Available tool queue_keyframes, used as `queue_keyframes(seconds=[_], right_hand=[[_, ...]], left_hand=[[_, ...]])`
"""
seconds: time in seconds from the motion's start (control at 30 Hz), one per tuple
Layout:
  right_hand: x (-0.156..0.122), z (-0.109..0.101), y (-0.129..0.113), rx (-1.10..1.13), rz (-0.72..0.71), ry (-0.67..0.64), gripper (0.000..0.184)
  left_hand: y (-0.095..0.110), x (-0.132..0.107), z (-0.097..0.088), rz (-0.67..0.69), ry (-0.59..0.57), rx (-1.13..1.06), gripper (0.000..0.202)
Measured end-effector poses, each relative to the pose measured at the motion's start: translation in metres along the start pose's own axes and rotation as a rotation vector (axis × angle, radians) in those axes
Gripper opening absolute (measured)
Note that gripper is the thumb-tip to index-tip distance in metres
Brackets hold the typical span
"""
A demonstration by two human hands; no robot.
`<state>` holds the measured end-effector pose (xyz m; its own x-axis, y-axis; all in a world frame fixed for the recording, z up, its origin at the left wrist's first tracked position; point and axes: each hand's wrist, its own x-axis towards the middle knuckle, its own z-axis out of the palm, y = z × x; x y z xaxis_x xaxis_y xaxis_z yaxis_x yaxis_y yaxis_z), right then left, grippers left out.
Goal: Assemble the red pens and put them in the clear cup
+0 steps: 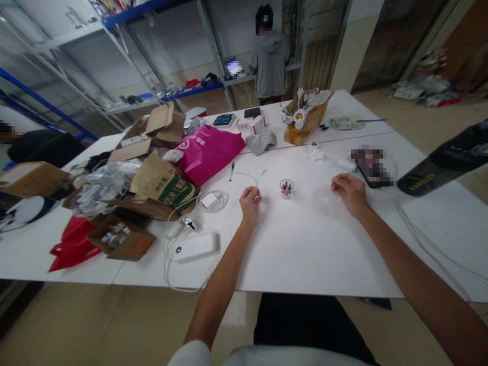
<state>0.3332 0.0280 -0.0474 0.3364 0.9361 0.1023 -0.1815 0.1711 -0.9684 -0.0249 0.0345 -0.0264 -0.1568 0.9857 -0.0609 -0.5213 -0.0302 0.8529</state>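
My left hand point(249, 202) rests on the white table point(312, 244) with its fingers curled in a pinch on the end of a thin white cable point(244, 175) that loops away toward a white charger point(209, 201). My right hand point(348, 190) lies on the table with the fingers loosely curled and nothing seen in them. A small clear cup point(286, 188) with little items inside stands between the two hands. A phone point(371, 165) lies just beyond my right hand.
A white power bank point(194, 246) with cables lies near the front left. A pink bag point(209, 150), brown paper bags point(162, 183), cardboard boxes and a red bag point(70, 244) crowd the left. A pen point(231, 171), a brown bag of white items point(305, 119). A person in grey point(269, 61) stands at the shelves.
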Motion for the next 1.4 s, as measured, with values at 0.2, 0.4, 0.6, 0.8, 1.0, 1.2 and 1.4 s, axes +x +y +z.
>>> queue_keyframes(seconds=[0.2,0.4,0.6,0.8,1.0,1.2,1.4], right_hand=[[-0.0007,0.0014,-0.0018,-0.012,0.001,0.004,0.034],[-0.0011,0.0019,-0.0029,-0.006,0.008,0.008,0.033],[-0.0004,0.0018,-0.0026,0.009,0.011,0.009,0.032],[-0.0004,0.001,-0.0018,0.005,0.008,0.008,0.033],[0.0004,0.0005,-0.0009,0.002,0.01,0.014,0.032],[0.0,0.0013,-0.0014,0.005,0.016,0.021,0.031],[0.0006,0.0002,0.0007,-0.003,0.016,0.019,0.033]], left_hand=[[0.0001,-0.0005,0.0004,-0.002,0.003,0.01,0.026],[-0.0007,0.0003,-0.0009,-0.007,-0.013,0.019,0.029],[-0.0016,0.0006,-0.0011,-0.006,-0.012,0.013,0.028],[-0.0013,-0.0001,-0.0011,-0.005,-0.017,0.01,0.027],[-0.0012,-0.0001,-0.0009,-0.003,-0.013,0.013,0.026],[-0.0004,-0.0004,-0.0006,-0.004,-0.007,0.017,0.026],[-0.0006,-0.0005,-0.0001,-0.006,-0.006,0.027,0.025]])
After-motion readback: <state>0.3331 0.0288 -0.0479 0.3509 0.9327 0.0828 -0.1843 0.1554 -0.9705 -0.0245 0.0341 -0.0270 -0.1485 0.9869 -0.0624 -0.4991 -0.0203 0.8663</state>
